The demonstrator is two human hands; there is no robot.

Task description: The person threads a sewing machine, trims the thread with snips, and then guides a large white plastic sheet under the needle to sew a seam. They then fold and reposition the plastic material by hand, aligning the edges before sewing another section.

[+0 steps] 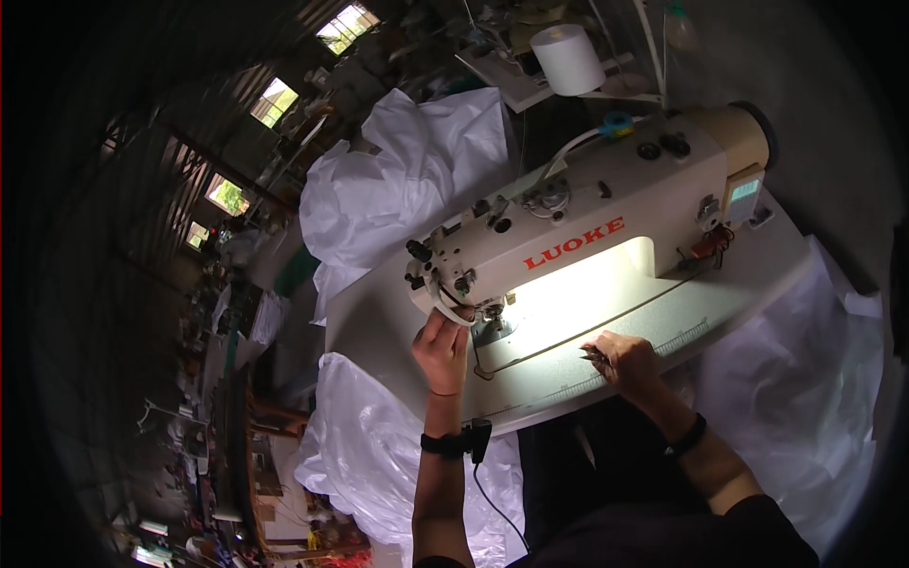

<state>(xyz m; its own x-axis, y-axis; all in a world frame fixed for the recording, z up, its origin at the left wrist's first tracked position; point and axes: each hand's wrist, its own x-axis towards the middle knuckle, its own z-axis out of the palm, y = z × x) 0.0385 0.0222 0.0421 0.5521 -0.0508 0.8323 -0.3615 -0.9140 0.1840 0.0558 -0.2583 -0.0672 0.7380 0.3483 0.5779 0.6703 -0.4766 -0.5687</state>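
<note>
While clasping a small dark pointed tool in the right hand by the near edge of the pale machine table, reaches with the left hand to the needle end of the sewing machine; cannot tell whether grasping anything there. Farther out, crumpled white sheeting on both sides; beyond, a white thread cone.

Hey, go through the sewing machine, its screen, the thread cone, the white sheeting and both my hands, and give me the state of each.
Sewing machine: lit under its arm; running or not, cannot tell
Screen: lit
Thread cone: bulky with white thread
White sheeting: crumpled
Left hand: raised to the needle end; grip unclear
Right hand: closed around a small dark tool
</note>
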